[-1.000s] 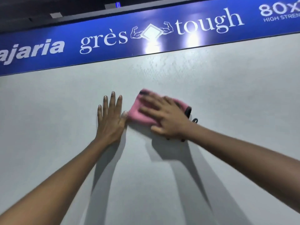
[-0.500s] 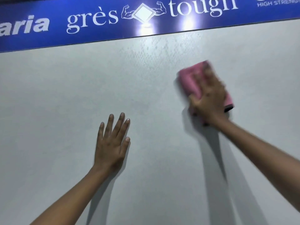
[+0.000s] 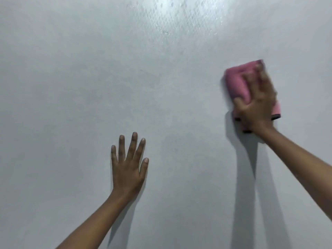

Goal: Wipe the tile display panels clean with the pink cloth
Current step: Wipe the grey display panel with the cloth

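Observation:
A pale grey tile display panel [image 3: 75, 90] fills the whole view. My right hand [image 3: 256, 105] presses a folded pink cloth [image 3: 237, 83] with a dark edge flat against the panel at the right; the fingers lie over the cloth and the thumb hooks its lower left side, all blurred by motion. My left hand [image 3: 128, 166] rests flat on the panel at lower centre, fingers spread and straight, holding nothing.
A bright light reflection [image 3: 179, 13] at the top shows a fine diamond texture on the panel. Shadows of both arms fall on the panel below the hands.
My right hand has carried the cloth from beside my left hand to the right across the panel. The view has dropped, so the blue sign at the top is out of frame.

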Demonstrator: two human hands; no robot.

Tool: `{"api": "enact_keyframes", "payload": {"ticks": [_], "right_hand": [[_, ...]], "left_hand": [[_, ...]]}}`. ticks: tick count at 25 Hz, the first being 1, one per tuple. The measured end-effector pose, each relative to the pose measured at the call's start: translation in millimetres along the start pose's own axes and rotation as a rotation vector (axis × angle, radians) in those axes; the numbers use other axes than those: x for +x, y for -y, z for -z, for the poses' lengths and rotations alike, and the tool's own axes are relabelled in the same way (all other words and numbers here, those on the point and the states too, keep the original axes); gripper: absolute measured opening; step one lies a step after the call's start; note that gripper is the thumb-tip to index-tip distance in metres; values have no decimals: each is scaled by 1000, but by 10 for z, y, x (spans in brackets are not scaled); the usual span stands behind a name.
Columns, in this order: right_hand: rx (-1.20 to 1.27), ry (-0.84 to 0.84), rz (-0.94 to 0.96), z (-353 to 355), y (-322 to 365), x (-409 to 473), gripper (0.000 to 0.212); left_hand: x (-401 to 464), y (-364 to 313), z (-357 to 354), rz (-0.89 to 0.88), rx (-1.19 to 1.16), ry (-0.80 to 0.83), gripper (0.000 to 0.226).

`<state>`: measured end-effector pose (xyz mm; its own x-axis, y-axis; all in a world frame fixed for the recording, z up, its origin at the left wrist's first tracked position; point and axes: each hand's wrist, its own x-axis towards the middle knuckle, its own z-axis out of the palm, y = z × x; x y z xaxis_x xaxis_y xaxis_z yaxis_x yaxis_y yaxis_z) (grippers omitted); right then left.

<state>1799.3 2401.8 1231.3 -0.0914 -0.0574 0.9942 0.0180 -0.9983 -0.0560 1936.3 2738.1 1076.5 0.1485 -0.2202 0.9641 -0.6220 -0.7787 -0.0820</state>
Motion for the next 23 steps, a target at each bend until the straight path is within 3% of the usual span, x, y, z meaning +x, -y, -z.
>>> {"api": "enact_keyframes", "payload": {"ticks": [2, 4, 6, 8, 10, 12, 16, 18, 19, 21, 23], "right_hand": [[-1, -85, -164, 6, 11, -52, 68], [3, -63, -29, -135, 316, -545, 68], [55, 135, 347, -287, 786, -1426, 67], [86, 435, 824, -280, 1223, -2321, 68], [49, 596, 1055, -253, 1297, -2652, 71], [81, 504, 904, -199, 1074, -2352, 67], [-27, 119, 221, 82, 132, -1272, 69], [-6, -44, -105, 125, 39, -1054, 68], [-21, -97, -176, 70, 110, -1154, 66], [-17, -14, -66, -54, 397, -1680, 62], [24, 408, 346, -143, 865, -2597, 54]], "left_hand": [[-76, 53, -85, -10, 32, 2, 58], [-90, 44, -56, -30, 40, 12, 57], [-64, 41, -6, -24, 45, 41, 55], [-66, 46, 63, -3, 3, 65, 54], [-157, -16, 94, 38, -56, 58, 53], [-375, -76, 98, 44, -81, 26, 53], [-853, 142, -96, -46, -2, 61, 54], [-929, 296, -196, -77, 36, 53, 55], [-964, 320, -224, -89, 47, 36, 56], [-995, 303, -229, -112, 47, 4, 57], [-959, 315, -206, -128, 30, 14, 58]]}}
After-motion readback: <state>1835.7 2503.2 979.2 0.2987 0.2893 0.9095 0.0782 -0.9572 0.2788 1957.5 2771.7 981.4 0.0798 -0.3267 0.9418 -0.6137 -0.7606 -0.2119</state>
